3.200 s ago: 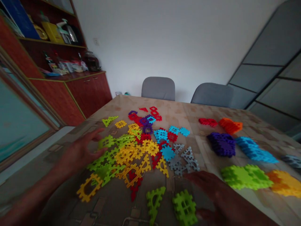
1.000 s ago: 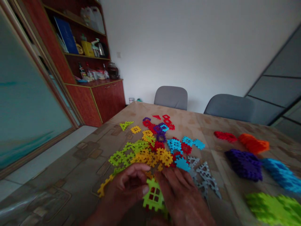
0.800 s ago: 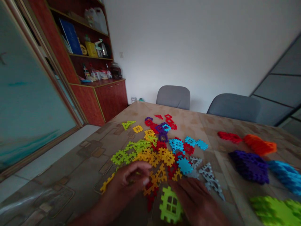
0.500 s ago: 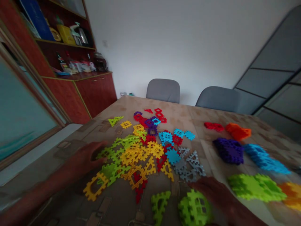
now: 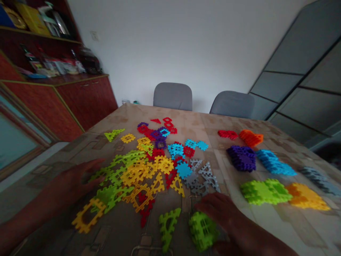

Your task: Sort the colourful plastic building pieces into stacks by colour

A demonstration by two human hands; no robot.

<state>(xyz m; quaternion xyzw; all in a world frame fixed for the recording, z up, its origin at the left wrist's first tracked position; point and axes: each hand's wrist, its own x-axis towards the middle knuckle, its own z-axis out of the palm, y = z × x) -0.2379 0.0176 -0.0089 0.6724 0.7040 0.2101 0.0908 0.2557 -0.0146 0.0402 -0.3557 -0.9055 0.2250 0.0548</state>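
My left hand (image 5: 77, 181) is at the left edge of the loose pile, thumb and fingers apart. It is beside flat green interlocking building pieces (image 5: 114, 170), and its fingertips are blurred. At the lower middle, my right hand (image 5: 222, 213) curves round a small bunch of green window-patterned building pieces (image 5: 204, 229), fingers on the far side and thumb on the near side. A green triangular piece (image 5: 169, 225) lies just left of that bunch. Yellow pieces (image 5: 162, 164), blue pieces (image 5: 183, 169), and grey pieces (image 5: 199, 188) lie between my hands.
Sorted stacks stand on the right: red (image 5: 227, 134), orange (image 5: 251, 137), purple (image 5: 242, 158), blue (image 5: 275, 162), green (image 5: 265, 191), yellow (image 5: 307, 196) and grey (image 5: 321, 179). Two grey chairs (image 5: 172, 96) are behind the patterned table (image 5: 197, 124). A cabinet (image 5: 84, 96) stands at left.
The view has turned right, so things appear further left and the grey stack is now visible. My right hand's fingers have come over the green bunch. The left hand remains by the green pieces.
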